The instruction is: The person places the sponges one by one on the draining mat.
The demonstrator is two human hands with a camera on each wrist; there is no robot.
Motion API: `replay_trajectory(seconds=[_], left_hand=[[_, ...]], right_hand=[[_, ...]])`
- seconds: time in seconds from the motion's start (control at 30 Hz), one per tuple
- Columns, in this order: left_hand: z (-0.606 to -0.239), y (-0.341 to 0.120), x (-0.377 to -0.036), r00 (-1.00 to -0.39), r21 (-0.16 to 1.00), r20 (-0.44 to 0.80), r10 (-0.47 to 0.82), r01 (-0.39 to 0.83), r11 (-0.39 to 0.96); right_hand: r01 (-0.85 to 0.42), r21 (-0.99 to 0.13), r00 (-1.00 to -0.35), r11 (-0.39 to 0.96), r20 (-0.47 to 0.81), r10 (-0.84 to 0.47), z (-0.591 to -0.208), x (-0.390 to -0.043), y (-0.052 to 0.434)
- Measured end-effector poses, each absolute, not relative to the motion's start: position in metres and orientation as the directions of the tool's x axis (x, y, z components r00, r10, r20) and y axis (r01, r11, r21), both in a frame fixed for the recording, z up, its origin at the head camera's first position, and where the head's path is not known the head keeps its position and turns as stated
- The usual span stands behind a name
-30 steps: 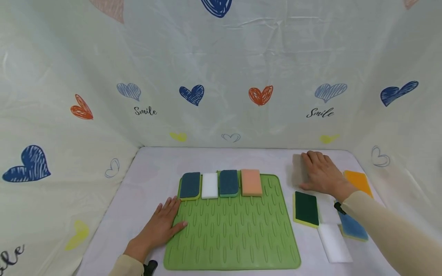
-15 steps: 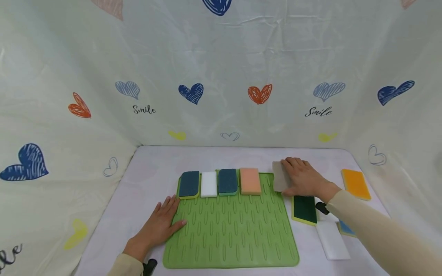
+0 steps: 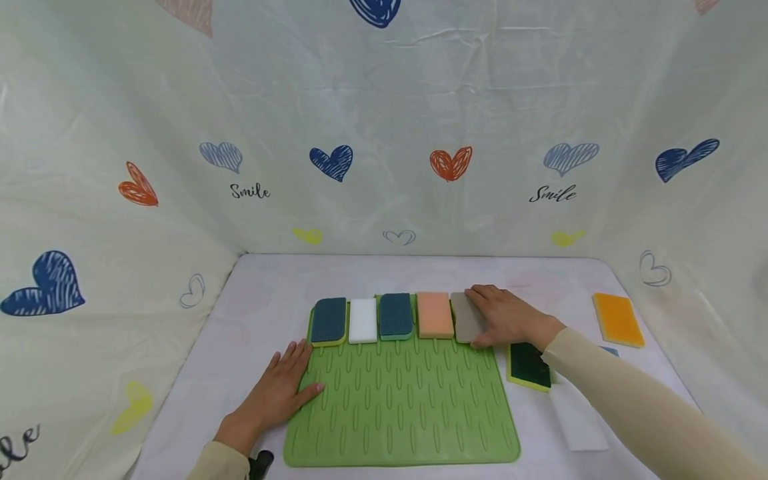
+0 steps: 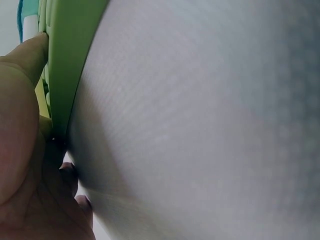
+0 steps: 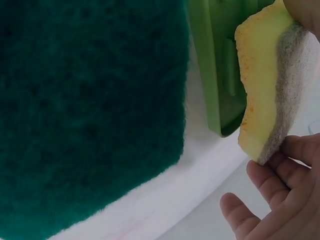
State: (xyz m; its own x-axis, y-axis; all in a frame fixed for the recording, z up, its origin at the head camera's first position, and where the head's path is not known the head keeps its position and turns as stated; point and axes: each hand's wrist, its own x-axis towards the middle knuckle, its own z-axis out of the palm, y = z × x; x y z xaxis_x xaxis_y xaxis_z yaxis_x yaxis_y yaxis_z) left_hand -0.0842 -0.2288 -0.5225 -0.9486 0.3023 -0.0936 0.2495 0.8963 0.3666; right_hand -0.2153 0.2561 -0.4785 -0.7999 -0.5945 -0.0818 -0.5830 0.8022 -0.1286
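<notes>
- Heart-printed cloth is hung behind and beside a white worktop (image 3: pixel 264 293), on which a green ribbed mat (image 3: pixel 402 407) is laid.
- Four sponges are lined along the mat's 12 o'clock edge: a dark blue one (image 3: pixel 329 321), a white one (image 3: pixel 363 321), a second blue one (image 3: pixel 396 315) and a peach one (image 3: pixel 435 315).
- A grey-faced sponge (image 3: pixel 467 317) is gripped by the right hand (image 3: pixel 507 318), fingers curled on it, just beside the peach one at its 3 o'clock; it seems nearly placed.
- The left hand (image 3: pixel 282 387) is rested flat, fingers apart, on the mat's 9 o'clock edge.
- Off the mat at 3 o'clock are left a dark green sponge (image 3: pixel 528 363), a white block (image 3: pixel 579 420) and an orange sponge (image 3: pixel 618 320); nothing is seen blocking the way.
</notes>
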Motion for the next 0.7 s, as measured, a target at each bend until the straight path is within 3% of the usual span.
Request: replay_trajectory(seconds=[0.47,0.7], left_hand=[[-0.521,-0.228,-0.085,-0.949,0.355,-0.099,0.298,0.246,0.902],[-0.522,-0.228,-0.085,-0.950,0.345,-0.094,0.299,0.251,0.904]], right_hand=[[-0.593,-0.165,-0.783,0.788,-0.113,-0.612,-0.481,-0.221,0.243],[-0.554,-0.171,-0.804,0.815,-0.143,-0.577,-0.483,-0.220,0.250]])
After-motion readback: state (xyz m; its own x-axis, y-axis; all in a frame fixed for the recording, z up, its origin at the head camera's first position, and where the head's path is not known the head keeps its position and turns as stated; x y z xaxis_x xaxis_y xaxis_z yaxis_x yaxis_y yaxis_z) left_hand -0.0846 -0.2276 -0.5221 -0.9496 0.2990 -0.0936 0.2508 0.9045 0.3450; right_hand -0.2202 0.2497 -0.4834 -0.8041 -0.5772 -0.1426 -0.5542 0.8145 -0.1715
